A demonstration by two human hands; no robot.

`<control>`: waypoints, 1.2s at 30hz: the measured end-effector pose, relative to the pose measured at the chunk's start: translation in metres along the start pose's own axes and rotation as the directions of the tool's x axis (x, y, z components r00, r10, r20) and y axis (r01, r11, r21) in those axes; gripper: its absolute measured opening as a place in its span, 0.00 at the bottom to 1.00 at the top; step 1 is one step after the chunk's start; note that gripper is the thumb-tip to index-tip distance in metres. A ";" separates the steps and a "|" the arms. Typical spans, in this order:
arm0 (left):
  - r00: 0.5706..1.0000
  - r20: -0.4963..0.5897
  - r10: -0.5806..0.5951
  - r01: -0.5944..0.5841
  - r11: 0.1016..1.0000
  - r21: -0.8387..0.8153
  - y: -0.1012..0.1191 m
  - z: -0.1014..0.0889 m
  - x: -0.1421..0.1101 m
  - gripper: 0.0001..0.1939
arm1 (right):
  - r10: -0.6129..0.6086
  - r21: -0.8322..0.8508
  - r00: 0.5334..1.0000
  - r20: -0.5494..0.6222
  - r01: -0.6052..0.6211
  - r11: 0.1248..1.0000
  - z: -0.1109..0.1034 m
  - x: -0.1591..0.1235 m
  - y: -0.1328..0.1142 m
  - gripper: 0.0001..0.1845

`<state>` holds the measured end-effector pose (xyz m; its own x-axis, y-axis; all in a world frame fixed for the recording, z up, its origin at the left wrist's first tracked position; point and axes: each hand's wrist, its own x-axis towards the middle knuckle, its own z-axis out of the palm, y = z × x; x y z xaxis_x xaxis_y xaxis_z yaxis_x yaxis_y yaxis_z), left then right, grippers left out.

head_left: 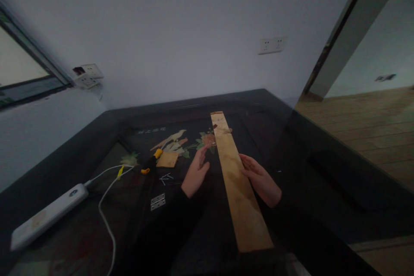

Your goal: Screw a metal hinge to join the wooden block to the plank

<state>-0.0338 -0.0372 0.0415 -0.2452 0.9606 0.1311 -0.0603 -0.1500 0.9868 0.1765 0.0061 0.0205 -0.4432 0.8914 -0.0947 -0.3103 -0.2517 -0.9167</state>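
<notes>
A long wooden plank (237,189) lies lengthwise in front of me, running from the table's near side toward the wall. Against its right edge is my right hand (260,179), with the fingertips and thumb closed on the wood. My left hand (196,171) is held apart from the plank on its left side, fingers stretched out and empty. To the left of that hand are several screws (166,177) and a metal hinge (158,202). Beyond them lie a small square wooden piece (167,159) and a screwdriver (152,161) with a yellow and black handle.
A white power strip (48,217) with a white cable (106,220) occupies the table's left side. The dark table (258,114) has printed flowers and meets the wall at the back. Wall sockets (271,45) are above it. Wooden flooring (362,116) shows at right.
</notes>
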 end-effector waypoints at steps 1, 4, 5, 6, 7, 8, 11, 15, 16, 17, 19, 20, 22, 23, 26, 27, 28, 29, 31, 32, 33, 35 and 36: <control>0.999 -0.001 0.053 -0.053 0.994 0.094 0.011 -0.017 0.002 0.26 | -0.005 -0.004 1.000 -0.006 0.005 1.000 0.000 0.000 -0.001 0.25; 0.987 -0.079 0.141 -0.088 0.880 0.468 0.039 -0.082 0.008 0.21 | 0.002 -0.010 1.000 -0.022 -0.002 1.000 -0.001 0.000 -0.002 0.25; 0.979 -0.134 0.156 -0.042 0.790 0.612 0.043 -0.105 0.010 0.20 | 0.003 -0.013 1.000 -0.024 -0.003 1.000 -0.001 0.000 -0.002 0.26; 0.966 -0.193 0.170 0.029 0.673 0.739 0.044 -0.128 0.010 0.19 | -0.001 -0.022 1.000 -0.027 0.001 1.000 -0.001 0.000 -0.002 0.26; 0.950 -0.251 0.188 0.109 0.551 0.828 0.041 -0.148 0.010 0.19 | -0.011 -0.032 1.000 -0.029 0.010 0.999 -0.001 0.000 -0.002 0.25; 0.934 -0.297 0.200 0.186 0.436 0.880 0.036 -0.166 0.009 0.20 | -0.023 -0.042 0.999 -0.032 0.022 0.999 -0.001 0.000 -0.002 0.25; 0.940 -0.314 0.136 0.288 0.183 0.940 0.014 -0.198 0.006 0.23 | -0.035 -0.057 0.999 -0.034 0.033 0.998 -0.001 0.000 -0.004 0.24; 0.934 -0.354 0.058 0.354 -0.001 0.935 -0.006 -0.195 0.004 0.26 | -0.037 -0.057 0.997 -0.066 0.033 0.998 -0.001 -0.002 -0.007 0.25; 0.931 -0.362 0.047 0.363 -0.030 0.931 -0.008 -0.190 0.004 0.26 | -0.052 -0.067 0.996 -0.069 0.047 0.997 -0.001 -0.002 -0.008 0.25; 0.929 -0.369 0.041 0.371 -0.054 0.927 -0.009 -0.186 0.005 0.26 | -0.068 -0.080 0.995 -0.068 0.063 0.995 -0.001 -0.002 -0.008 0.25; 0.925 -0.377 0.040 0.379 -0.086 0.921 -0.011 -0.179 0.006 0.25 | -0.096 -0.116 0.994 -0.059 0.088 0.989 -0.002 -0.002 -0.007 0.25; 0.924 -0.380 0.046 0.383 -0.091 0.919 -0.011 -0.178 0.006 0.25 | -0.107 -0.134 0.993 -0.056 0.098 0.986 -0.002 -0.002 -0.008 0.25; 0.922 -0.382 0.065 0.386 -0.077 0.919 -0.010 -0.178 0.007 0.23 | -0.139 -0.162 0.988 -0.062 0.127 0.979 -0.002 -0.002 -0.010 0.25; 0.921 -0.379 0.086 0.385 -0.057 0.921 -0.008 -0.178 0.007 0.22 | -0.164 -0.174 0.984 -0.069 0.150 0.973 -0.002 -0.002 -0.012 0.25; 0.915 -0.370 0.163 0.361 0.085 0.929 0.006 -0.172 0.005 0.18 | -0.243 -0.212 0.968 -0.067 0.224 0.951 0.002 -0.003 -0.022 0.23; 0.913 -0.370 0.171 0.343 0.167 0.924 0.014 -0.164 0.004 0.18 | -0.260 -0.223 0.964 -0.054 0.242 0.944 0.005 -0.003 -0.026 0.21; 0.909 -0.376 0.182 0.321 0.271 0.907 0.022 -0.153 0.001 0.17 | -0.269 -0.233 0.962 -0.034 0.254 0.939 0.009 -0.003 -0.030 0.20; 0.912 -0.375 0.167 0.287 0.392 0.874 0.030 -0.138 -0.002 0.17 | -0.269 -0.237 0.963 -0.006 0.260 0.936 0.014 -0.003 -0.034 0.19; 0.956 -0.283 0.079 0.159 0.672 0.724 0.041 -0.098 -0.011 0.18 | -0.238 -0.227 0.968 0.075 0.249 0.942 0.027 0.000 -0.039 0.19; 0.979 -0.201 0.033 0.094 0.801 0.591 0.044 -0.075 -0.016 0.19 | -0.206 -0.215 0.970 0.125 0.229 0.949 0.033 0.002 -0.040 0.21; 0.993 -0.116 -0.013 0.065 0.890 0.451 0.043 -0.051 -0.022 0.20 | -0.173 -0.204 0.969 0.175 0.208 0.957 0.040 0.005 -0.040 0.23; 0.997 0.001 -0.083 0.081 0.970 0.229 0.036 -0.008 -0.032 0.21 | -0.118 -0.187 0.962 0.246 0.167 0.968 0.052 0.011 -0.037 0.26; 0.990 0.068 -0.124 0.112 0.980 0.165 0.029 0.010 -0.037 0.22 | -0.099 -0.178 0.960 0.261 0.149 0.973 0.056 0.014 -0.035 0.27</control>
<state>-0.0170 -0.0750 0.0667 -0.1698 0.9854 0.0136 0.0736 -0.0011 0.9973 0.1341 0.0059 0.0728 -0.6141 0.7826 0.1015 -0.2185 -0.0450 -0.9748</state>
